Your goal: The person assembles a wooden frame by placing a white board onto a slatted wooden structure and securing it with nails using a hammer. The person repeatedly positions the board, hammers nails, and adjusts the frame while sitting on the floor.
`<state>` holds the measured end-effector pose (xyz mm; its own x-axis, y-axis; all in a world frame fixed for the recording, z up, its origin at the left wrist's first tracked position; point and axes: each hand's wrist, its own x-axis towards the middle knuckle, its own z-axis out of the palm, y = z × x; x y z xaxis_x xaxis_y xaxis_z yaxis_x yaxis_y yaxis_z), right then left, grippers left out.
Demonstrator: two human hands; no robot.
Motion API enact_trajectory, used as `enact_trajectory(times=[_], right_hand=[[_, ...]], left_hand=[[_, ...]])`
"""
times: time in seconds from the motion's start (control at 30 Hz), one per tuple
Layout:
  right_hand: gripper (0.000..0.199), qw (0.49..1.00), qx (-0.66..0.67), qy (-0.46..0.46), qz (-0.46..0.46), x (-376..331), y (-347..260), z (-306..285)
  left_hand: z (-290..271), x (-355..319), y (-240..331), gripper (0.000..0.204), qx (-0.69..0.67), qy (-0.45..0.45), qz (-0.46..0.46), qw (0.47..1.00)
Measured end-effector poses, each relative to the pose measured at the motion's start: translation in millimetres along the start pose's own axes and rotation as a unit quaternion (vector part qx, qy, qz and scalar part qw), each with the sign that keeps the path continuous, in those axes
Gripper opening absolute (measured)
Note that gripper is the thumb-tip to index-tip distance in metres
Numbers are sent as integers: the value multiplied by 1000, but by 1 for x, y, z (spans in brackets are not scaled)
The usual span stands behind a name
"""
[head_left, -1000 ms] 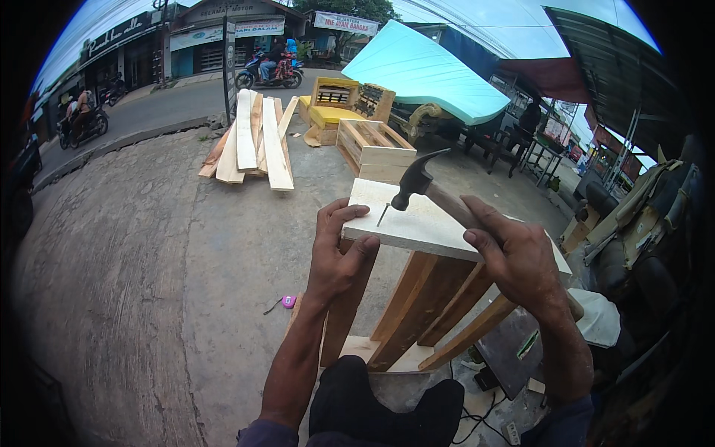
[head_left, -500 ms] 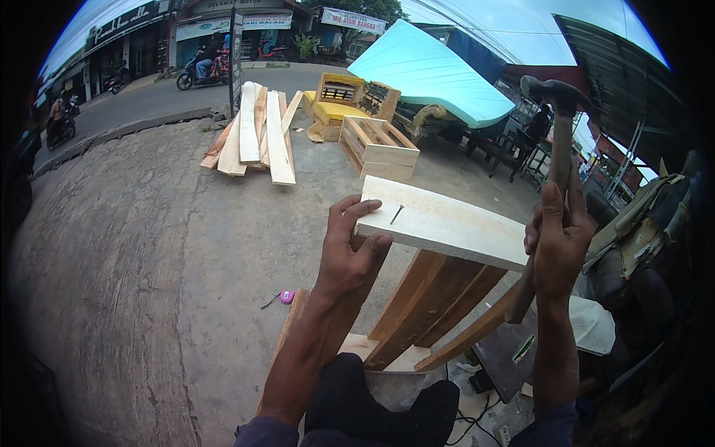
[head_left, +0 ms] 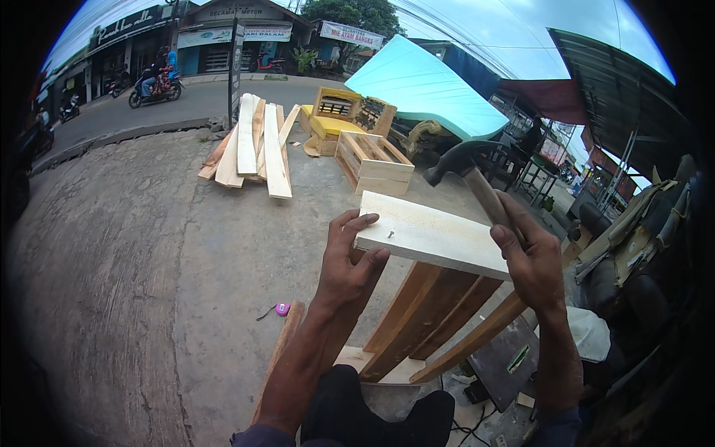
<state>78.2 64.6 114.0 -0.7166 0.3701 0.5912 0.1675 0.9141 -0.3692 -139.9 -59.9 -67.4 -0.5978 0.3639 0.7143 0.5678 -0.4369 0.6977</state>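
Above a pale board point(head_left: 432, 237) running left to right, the right hand point(head_left: 530, 261) grips a hammer point(head_left: 471, 175) raised over what looks like a nail point(head_left: 389, 235) near the board's left end, which the left hand point(head_left: 348, 268) clasps, nearer the nail.

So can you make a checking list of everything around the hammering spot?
Surface: bare concrete ground, cracked and stained.
Job's things: pale board lying on slanted brown slats; nail sticking up near its left end; hammer raised above the board.
Clutter: plank pile, crate, small pink thing on the ground.
Grippers: left hand grips the board's left end; right hand holds the hammer handle.
Cables: thin cords by the feet.
Surroundings: street with a motorbike, shopfronts, teal slab, metal roof.
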Motion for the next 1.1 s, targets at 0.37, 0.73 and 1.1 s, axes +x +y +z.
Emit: enact_trajectory(times=[0.37,0.73,1.1], right_hand=[[50,999,-40,-13,27,-22,25,35],[46,991,-68,-38,113,-36,32,27],[53,981,-28,32,-187,-83,29,57]], left_hand=[[-7,-3,-15,87,-17,-41,-34,998],[-12,45,8,74,-338,-44,-335,878],[-15,69,-13,41,-319,-101,-365,869]])
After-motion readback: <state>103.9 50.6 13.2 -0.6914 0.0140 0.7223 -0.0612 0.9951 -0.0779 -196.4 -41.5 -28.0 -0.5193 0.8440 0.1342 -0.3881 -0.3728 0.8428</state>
